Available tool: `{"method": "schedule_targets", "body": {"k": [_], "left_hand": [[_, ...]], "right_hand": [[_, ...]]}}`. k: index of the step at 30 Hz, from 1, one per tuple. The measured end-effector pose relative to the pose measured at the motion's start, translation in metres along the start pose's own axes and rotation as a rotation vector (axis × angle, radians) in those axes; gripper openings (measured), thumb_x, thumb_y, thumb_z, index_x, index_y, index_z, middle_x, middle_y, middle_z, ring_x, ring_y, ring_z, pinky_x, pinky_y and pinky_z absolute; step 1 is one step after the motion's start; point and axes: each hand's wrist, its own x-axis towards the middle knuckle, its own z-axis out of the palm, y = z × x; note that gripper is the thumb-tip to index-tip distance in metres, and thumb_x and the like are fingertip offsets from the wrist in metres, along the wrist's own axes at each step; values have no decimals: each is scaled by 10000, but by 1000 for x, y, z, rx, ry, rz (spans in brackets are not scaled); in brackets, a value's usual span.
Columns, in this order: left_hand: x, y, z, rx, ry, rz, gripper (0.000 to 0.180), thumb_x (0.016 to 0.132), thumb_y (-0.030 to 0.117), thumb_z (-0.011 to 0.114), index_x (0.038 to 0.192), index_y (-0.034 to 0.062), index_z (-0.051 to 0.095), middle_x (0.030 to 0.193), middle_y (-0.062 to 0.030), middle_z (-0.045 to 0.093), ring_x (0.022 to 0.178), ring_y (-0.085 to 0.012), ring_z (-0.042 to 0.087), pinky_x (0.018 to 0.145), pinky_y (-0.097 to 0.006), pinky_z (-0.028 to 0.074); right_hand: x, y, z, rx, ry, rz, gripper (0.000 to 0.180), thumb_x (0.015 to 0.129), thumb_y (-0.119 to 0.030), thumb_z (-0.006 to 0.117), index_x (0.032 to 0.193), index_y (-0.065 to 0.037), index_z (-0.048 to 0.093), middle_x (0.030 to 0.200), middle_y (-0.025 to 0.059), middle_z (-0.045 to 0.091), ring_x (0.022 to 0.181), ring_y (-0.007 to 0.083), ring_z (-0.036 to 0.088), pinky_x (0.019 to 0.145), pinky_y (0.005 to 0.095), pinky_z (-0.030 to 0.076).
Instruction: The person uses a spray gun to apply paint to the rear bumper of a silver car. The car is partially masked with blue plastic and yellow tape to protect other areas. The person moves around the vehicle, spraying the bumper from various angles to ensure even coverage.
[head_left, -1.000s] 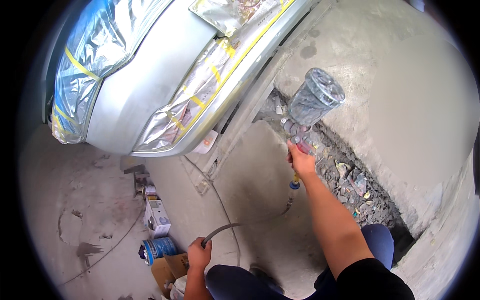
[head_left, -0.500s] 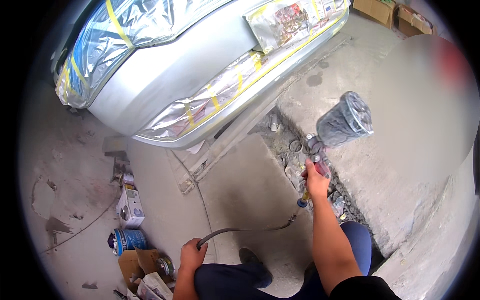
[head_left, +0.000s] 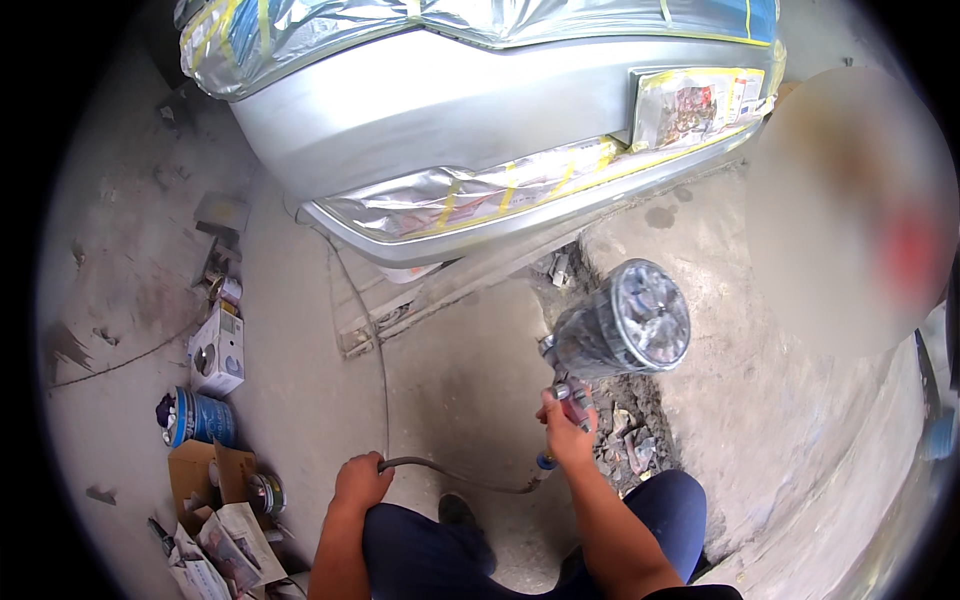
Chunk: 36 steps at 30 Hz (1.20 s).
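Note:
A paint spray gun (head_left: 575, 402) with a large paint-smeared cup (head_left: 625, 320) on top is gripped by my right hand (head_left: 570, 432). The cup leans to the right, its round lid turned toward me. My left hand (head_left: 362, 482) is closed around the dark air hose (head_left: 455, 472), which runs across to the coupling under the gun's handle. Ahead stands a silver car bumper (head_left: 420, 110). Foil and paper masking (head_left: 500, 190), held by yellow tape, covers its lower opening, and a masked plate (head_left: 690, 108) sits at its right.
To the left stand a white box (head_left: 217, 350), a blue bucket (head_left: 203, 415) and an open cardboard box (head_left: 215, 475) with papers. A rubble-filled trench (head_left: 635, 440) breaks the concrete floor on the right. The hose trails over the floor toward the car. A blurred patch hides the upper right.
The view has turned, so the bumper sits more level and farther right. My right hand has brought the spray gun left and nearer, and its cup has tipped. My left hand still grips the hose.

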Motion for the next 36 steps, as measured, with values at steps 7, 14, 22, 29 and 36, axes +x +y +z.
{"method": "schedule_targets", "body": {"k": [7,14,22,29,36], "left_hand": [[-9,-21,4,-30,-64,-60,333,774,357,634,899,49,654,838,-181,653,824,-361,619,745,-444,493],[-7,-23,1,-127,-64,-14,321,773,345,641,894,48,649,841,-183,650,826,-366,616,743,-448,488],[-2,-19,0,-87,-58,-7,374,766,362,645,961,44,642,873,-180,656,850,-361,614,769,-439,481],[-12,-29,0,-94,-18,-87,393,772,391,638,985,60,643,912,-169,659,879,-352,621,767,-443,493],[-18,-40,-3,-127,-15,-144,402,769,394,641,993,60,643,906,-167,663,881,-348,624,773,-438,495]], "right_hand": [[-17,-28,35,-104,-209,355,251,835,-264,681,800,-37,582,630,27,598,528,99,549,486,233,439],[-3,-69,-27,-167,265,222,312,859,-315,650,747,-36,567,596,61,594,471,98,522,409,231,397],[8,-107,-13,-167,232,133,252,866,-240,646,942,-42,509,638,64,593,497,105,521,406,235,384],[-9,-127,80,-192,-238,156,275,862,-312,649,844,-49,567,625,42,600,484,93,529,411,227,402],[5,-166,110,-204,-344,366,310,862,-350,644,873,-42,607,652,50,614,491,95,540,416,228,409]]}}
